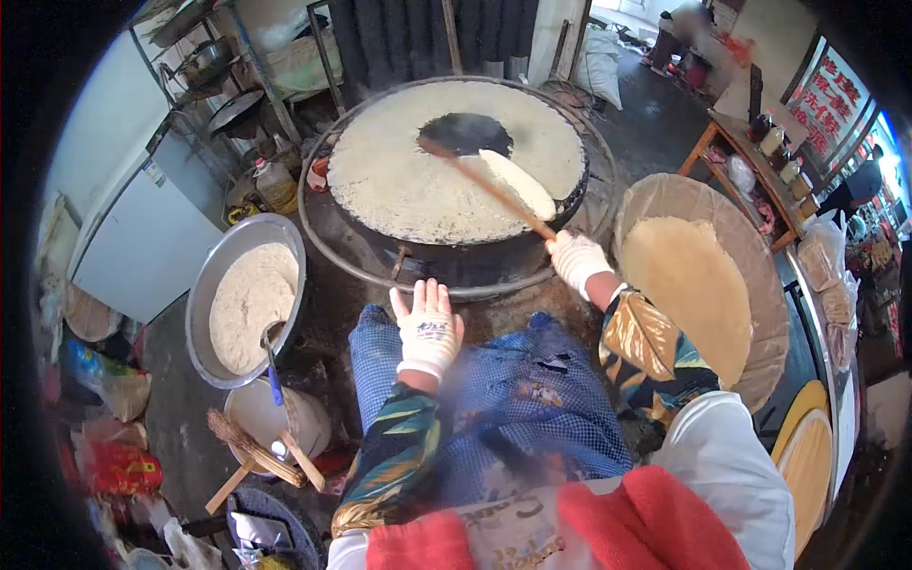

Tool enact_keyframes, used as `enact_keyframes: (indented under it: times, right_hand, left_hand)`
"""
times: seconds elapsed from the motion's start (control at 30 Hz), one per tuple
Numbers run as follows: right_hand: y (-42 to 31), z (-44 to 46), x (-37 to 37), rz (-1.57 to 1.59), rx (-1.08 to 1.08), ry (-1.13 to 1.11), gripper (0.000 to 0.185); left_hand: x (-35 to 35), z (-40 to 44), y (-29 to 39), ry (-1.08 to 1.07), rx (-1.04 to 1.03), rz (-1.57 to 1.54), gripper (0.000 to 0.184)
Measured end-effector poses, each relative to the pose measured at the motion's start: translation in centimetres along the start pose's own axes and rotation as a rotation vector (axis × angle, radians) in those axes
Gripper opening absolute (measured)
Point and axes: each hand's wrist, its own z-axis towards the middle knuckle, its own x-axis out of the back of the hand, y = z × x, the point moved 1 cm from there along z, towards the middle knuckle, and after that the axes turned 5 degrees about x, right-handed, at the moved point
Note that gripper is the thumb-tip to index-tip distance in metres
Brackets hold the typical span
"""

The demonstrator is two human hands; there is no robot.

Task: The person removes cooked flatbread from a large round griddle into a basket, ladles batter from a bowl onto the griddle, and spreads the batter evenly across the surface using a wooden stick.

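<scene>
My right hand (577, 258), in a white glove, is closed around the near end of a long wooden stick (503, 198). The stick reaches over a large round griddle (418, 255), its far end near the dark bare middle. A thin pale layer of batter (380, 176) covers most of the griddle in a ring. Beside the stick lies a long white piece (518, 183); whether it is dough or a tool I cannot tell. My left hand (429, 328), also gloved, is held palm down before the griddle's near rim, fingers stretched out, holding nothing.
A metal basin (201, 318) of pale batter with a ladle (273, 356) stands at left, above a white bucket (318, 418) with a brush (252, 446) across it. At right is a lined round basket (765, 313) holding a flat tan stack. Bottles stand on a wooden table (731, 128).
</scene>
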Motion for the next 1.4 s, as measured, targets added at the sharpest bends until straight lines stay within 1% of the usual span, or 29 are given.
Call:
enact_keyframes:
  times: [0.03, 0.1, 0.13, 0.17, 0.23, 0.3, 0.33, 0.37, 0.43, 0.47, 0.53, 0.63, 0.7, 0.77, 0.8, 0.83, 0.87, 0.9, 0.97, 1.0, 1.03, 1.07, 1.1, 1.23, 1.33, 1.4]
  right_hand:
    - [-0.2, -0.6, -0.3, -0.003, 0.035, -0.065, 0.039]
    - [1.9, 0.6, -1.0, 0.086, -0.067, -0.011, 0.039]
    - [2.4, 1.5, -1.2, 0.082, -0.117, 0.042, 0.039]
    - [1.8, 1.4, -0.7, 0.076, -0.070, 0.055, 0.040]
    - [-0.2, 0.7, 0.5, 0.094, -0.051, -0.001, 0.040]
    - [-0.7, 0.2, -0.8, 0.005, 0.032, -0.070, 0.041]
    - [0.1, 0.3, -1.3, 0.061, -0.011, -0.046, 0.041]
    - [0.6, 0.6, -0.6, 0.098, -0.105, 0.006, 0.040]
    - [0.8, 1.2, -0.7, 0.075, -0.053, 0.080, 0.039]
    - [-0.2, 0.6, 0.4, 0.095, -0.040, 0.044, 0.039]
    - [-1.8, -1.8, 1.2, 0.145, 0.062, 0.025, 0.037]
    - [-2.9, -8.9, 3.1, 0.236, 0.215, -0.019, 0.035]
    - [-2.0, -13.7, 3.9, 0.233, 0.122, -0.114, 0.033]
    - [0.4, -17.5, 4.0, 0.168, 0.010, -0.178, 0.031]
    - [2.6, -18.8, 2.2, 0.165, 0.009, -0.163, 0.030]
    - [4.7, -19.6, 0.4, 0.163, 0.005, -0.150, 0.029]
    - [5.7, -20.2, -0.1, 0.214, -0.001, -0.168, 0.029]
    - [5.9, -20.1, -0.6, 0.210, -0.010, -0.176, 0.029]
    - [6.4, -18.6, -1.8, 0.002, -0.002, -0.174, 0.031]
    - [6.4, -17.4, -2.8, -0.063, 0.021, -0.079, 0.034]
    - [6.6, -15.5, -3.4, -0.058, -0.016, -0.089, 0.036]
    - [5.6, -13.4, -2.3, -0.050, -0.016, -0.083, 0.036]
    - [5.8, -11.1, -2.7, -0.077, 0.013, -0.042, 0.035]
    - [4.3, -2.6, -1.8, -0.081, 0.028, 0.080, 0.035]
    - [1.1, -0.1, 0.1, -0.092, 0.050, 0.029, 0.036]
    - [-0.4, -0.5, 0.4, -0.095, 0.146, -0.014, 0.037]
  left_hand:
    - [-0.2, -0.3, -0.4, 0.027, -0.009, 0.034, 0.057]
    - [-0.2, 0.1, -0.8, -0.001, -0.008, 0.060, 0.056]
    - [-0.2, 0.2, -1.2, -0.009, 0.012, 0.051, 0.055]
    - [-0.1, 0.0, -1.6, -0.025, 0.032, 0.046, 0.054]
    - [-0.1, 0.2, -2.5, -0.022, 0.041, 0.037, 0.053]
    - [0.2, 0.3, -3.1, -0.018, 0.076, 0.040, 0.052]
    - [0.3, 0.5, -3.2, -0.022, 0.100, 0.062, 0.051]
    - [0.3, 0.7, -3.6, -0.051, 0.128, 0.084, 0.050]
    - [0.3, 1.1, -4.3, -0.098, 0.160, 0.100, 0.054]
    - [0.4, 1.2, -4.9, -0.096, 0.162, 0.107, 0.054]
    - [0.2, 1.3, -5.9, -0.099, 0.185, 0.138, 0.050]
    - [0.5, 1.6, -7.4, -0.084, 0.205, 0.139, 0.051]
    - [0.5, 1.5, -8.5, -0.044, 0.201, 0.151, 0.051]
    - [0.9, 1.1, -7.9, -0.045, 0.270, 0.137, 0.051]
    - [1.1, 0.6, -7.1, -0.005, 0.230, 0.060, 0.051]
    - [0.7, 0.1, -5.9, 0.101, 0.157, -0.009, 0.050]
    - [1.0, -0.1, -3.9, 0.080, 0.126, -0.065, 0.050]
    - [1.4, -0.1, -1.8, 0.065, 0.097, -0.124, 0.050]
    - [0.6, -0.2, 1.0, 0.077, 0.007, -0.192, 0.051]
    - [0.3, -0.1, 1.8, 0.043, 0.009, -0.187, 0.052]
    - [-0.5, -0.3, 2.2, 0.057, 0.016, -0.147, 0.052]
    - [-0.6, -0.3, 2.1, 0.056, 0.020, -0.094, 0.052]
    - [-0.6, -0.3, 2.0, 0.056, 0.024, -0.040, 0.052]
    - [-0.4, -0.2, 0.2, 0.030, 0.047, -0.029, 0.052]
    - [0.4, -0.1, -0.4, -0.006, 0.074, -0.003, 0.051]
    - [0.4, -0.1, -1.1, 0.013, 0.104, -0.008, 0.052]
